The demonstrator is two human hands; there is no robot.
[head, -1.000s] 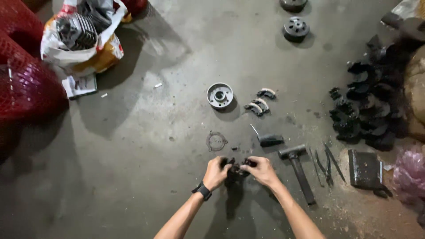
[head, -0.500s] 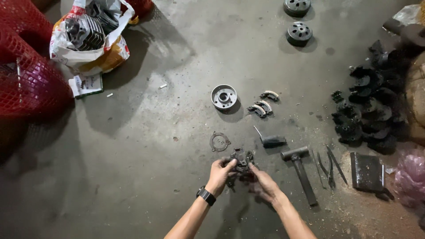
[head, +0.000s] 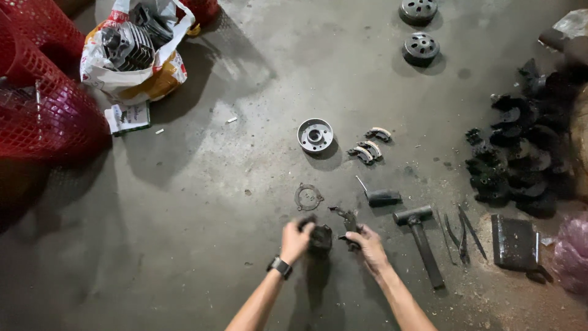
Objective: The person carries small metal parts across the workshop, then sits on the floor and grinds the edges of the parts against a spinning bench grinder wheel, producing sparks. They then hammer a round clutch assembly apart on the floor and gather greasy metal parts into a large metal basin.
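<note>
The left hand [head: 296, 240] grasps a dark, greasy metal clutch block [head: 320, 238]; the right hand [head: 369, 244] grips a black curved metal piece [head: 349, 222]. Both parts likely handle as heavy, rigid and slippery; hold by the outer edges.

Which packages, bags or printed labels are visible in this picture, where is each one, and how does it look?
Plastic bag: upper left on the floor, white with yellow and red print, open, holding dark finned metal parts.
Small printed booklet: just below that bag, flat, rectangular, white with green edge.
Pinkish plastic bag: right edge, crumpled, translucent.
Red mesh baskets: far left, no label visible.
No signs or screens.
</note>
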